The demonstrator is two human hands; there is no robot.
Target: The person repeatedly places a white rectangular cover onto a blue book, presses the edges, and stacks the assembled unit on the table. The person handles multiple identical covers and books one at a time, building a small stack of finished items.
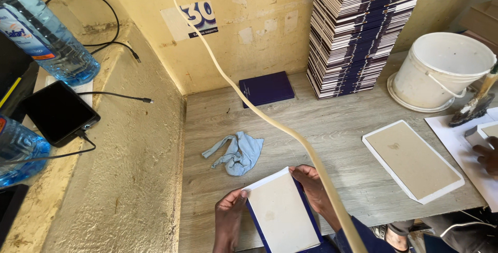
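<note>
Far left, on the concrete ledge point(129, 144): two clear blue water bottles, one at top point(44, 32), one cut off by the left edge point(18, 152). Between them a black phone point(58, 112), screen dark, cable plugged in at its right corner. Loose black cables point(111, 45) trailing over the ledge, one plug end hanging free near the table.

On the grey wood-grain table point(342, 128): crumpled light-blue cloth point(236, 153), just above the left hand and apart from it.

Bottom centre: left hand point(229, 219) gripping the left edge of a book block point(281, 212), thumb on the pale top face, fingers curled under. Block lying flat on the table at the near edge, tilted slightly clockwise, resting inside a dark blue cover point(311, 212) showing along its left and right sides. Right hand point(314, 191) clamped on the upper right corner of the same block, fingers on top; partly hidden behind a cream cord point(244, 95) running diagonally from top of frame to bottom right.

Further back against the wall: single dark blue notebook point(266, 88) lying flat. Right of it, tall stack of dark blue-and-white notebooks point(358, 30).

Right: flat grey board on white sheet point(412, 159), well apart from the held block. Behind it, white bucket point(441, 69) on its lid. Brush point(474, 105) lying beside the bucket. Another person's hand point(487, 155) at the right edge, resting on white paper.
</note>
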